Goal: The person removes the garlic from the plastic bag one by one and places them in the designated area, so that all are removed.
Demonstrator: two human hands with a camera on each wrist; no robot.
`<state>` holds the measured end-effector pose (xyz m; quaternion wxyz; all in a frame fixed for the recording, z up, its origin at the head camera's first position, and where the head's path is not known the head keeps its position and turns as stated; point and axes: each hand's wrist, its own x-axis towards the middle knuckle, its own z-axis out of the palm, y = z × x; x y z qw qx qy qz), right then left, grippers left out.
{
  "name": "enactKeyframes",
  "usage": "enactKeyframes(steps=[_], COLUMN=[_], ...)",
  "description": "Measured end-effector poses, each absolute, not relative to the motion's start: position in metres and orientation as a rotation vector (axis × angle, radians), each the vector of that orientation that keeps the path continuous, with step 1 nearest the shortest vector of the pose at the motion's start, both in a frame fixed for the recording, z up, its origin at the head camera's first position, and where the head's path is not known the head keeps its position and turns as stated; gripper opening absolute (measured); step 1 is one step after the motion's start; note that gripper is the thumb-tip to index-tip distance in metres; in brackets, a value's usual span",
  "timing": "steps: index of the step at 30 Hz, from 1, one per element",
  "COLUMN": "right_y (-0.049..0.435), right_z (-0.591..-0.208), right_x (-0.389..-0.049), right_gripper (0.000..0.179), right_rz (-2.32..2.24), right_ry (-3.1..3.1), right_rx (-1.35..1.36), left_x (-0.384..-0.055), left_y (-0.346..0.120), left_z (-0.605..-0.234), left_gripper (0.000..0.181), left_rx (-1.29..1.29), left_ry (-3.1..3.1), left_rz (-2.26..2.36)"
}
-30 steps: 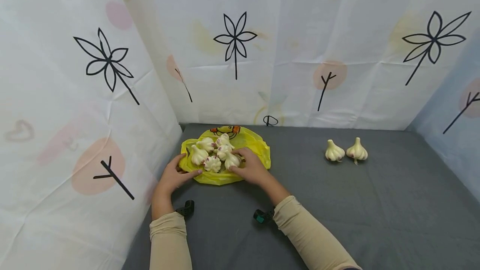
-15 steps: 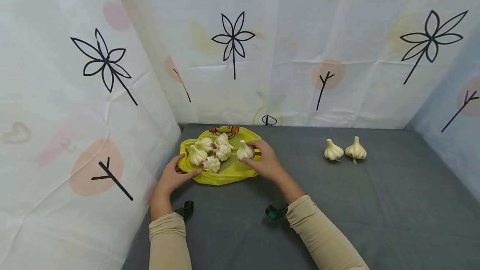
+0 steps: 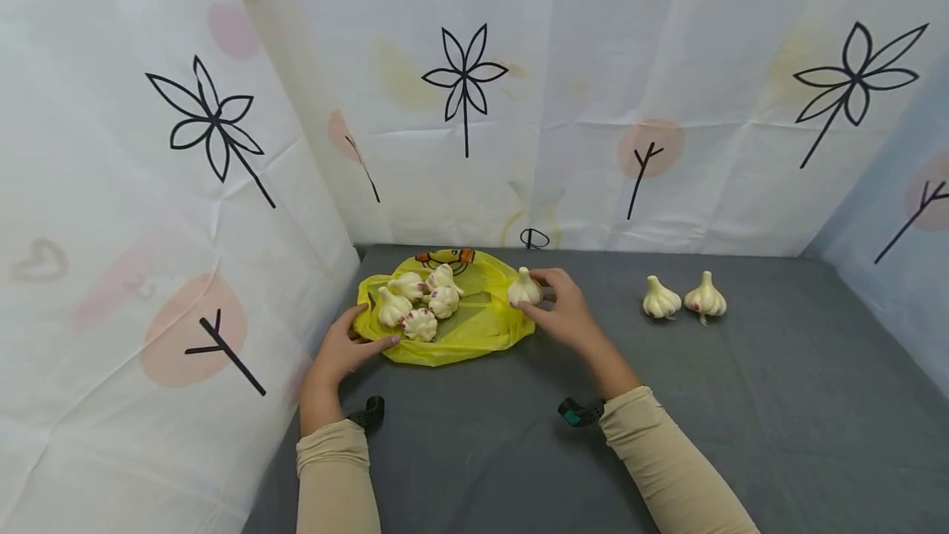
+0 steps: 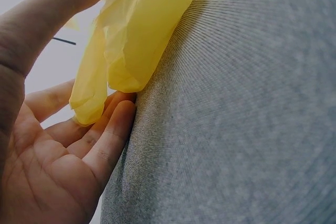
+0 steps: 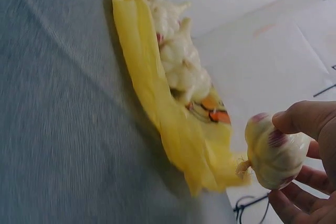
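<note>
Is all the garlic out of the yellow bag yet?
Not yet. Apparently done: two garlic bulbs sit on the grey cloth. In hand: the right hand holds one bulb, moved away from the others just now. Seemingly left: five visible bulbs in the yellow bag, whose left edge the left hand touches.

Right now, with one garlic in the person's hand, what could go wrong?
The garlic in the right hand could slip, because it's round and just the fingers hold it. The left hand touches the edge of the thin yellow bag. If it tugged, the five bulbs sitting there might roll.
</note>
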<state>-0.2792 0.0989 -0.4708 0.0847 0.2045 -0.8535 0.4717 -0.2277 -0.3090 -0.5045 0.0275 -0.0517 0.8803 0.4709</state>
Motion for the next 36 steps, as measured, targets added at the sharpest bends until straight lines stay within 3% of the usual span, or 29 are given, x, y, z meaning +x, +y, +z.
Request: enactKeyframes(steps=[36], right_y=[0.197], right_z=[-0.492], right_x=[-0.272], right_gripper=[0.056], right_rz=[1.183], right_ry=[-2.569], right_rx=[0.366], left_x=[-0.229], left_y=[-0.311], left_z=[-0.508], left_gripper=[0.110], left_rx=[-0.179], left_ry=[2.718], left_rz=[1.440])
